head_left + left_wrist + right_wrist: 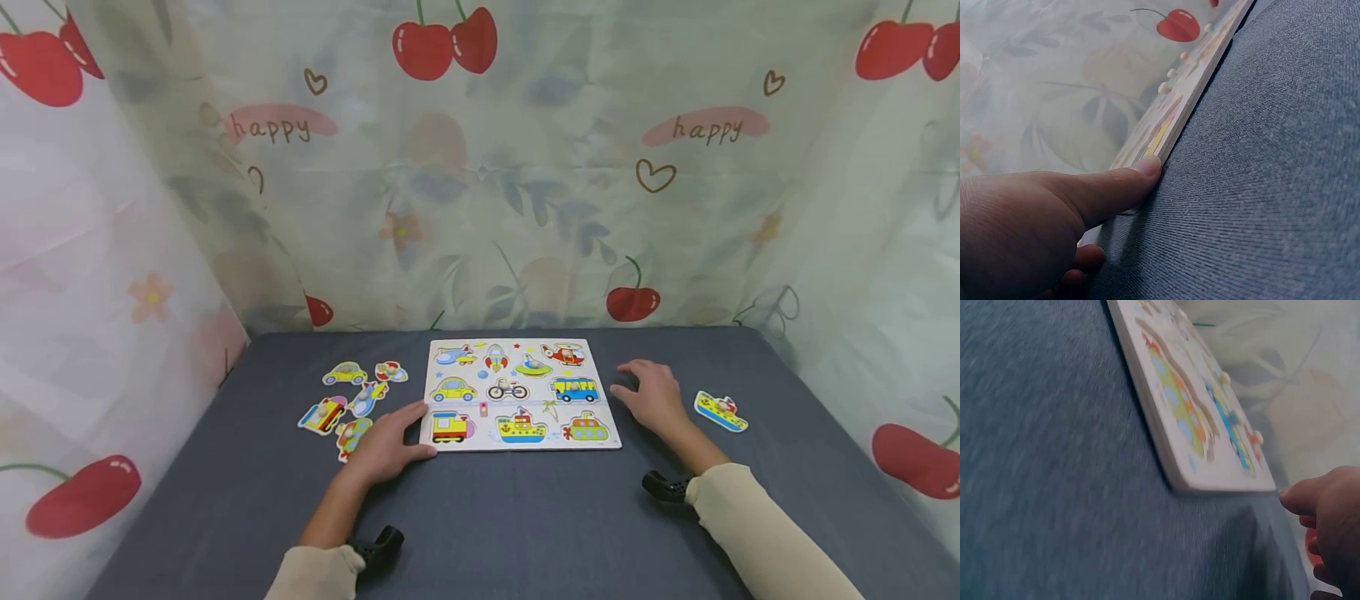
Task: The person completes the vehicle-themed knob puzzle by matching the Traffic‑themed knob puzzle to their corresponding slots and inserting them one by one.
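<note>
A white wooden peg puzzle board (485, 406) with vehicle pictures lies flat on the cloth between the hands. My left hand (386, 443) rests at its left edge, thumb (1138, 175) touching the near corner and the other fingers extended along the side. My right hand (652, 395) is just beyond the right edge, fingers loosely bent and holding nothing. In the right wrist view its thumb (1304, 495) is close to the board's corner. Knobs stand on the bus (1232, 428) and helicopter (563, 355); the submarine picture (1179, 403) lies in a bare recess.
Loose pieces lie left of the board: a yellow car (345, 373), a train (323, 414), a plane (368, 398), a small red-and-blue piece (391, 372) and a green one (352, 435) partly behind my left hand. A ship piece (722, 412) lies at right. Patterned curtains enclose the table (510, 517).
</note>
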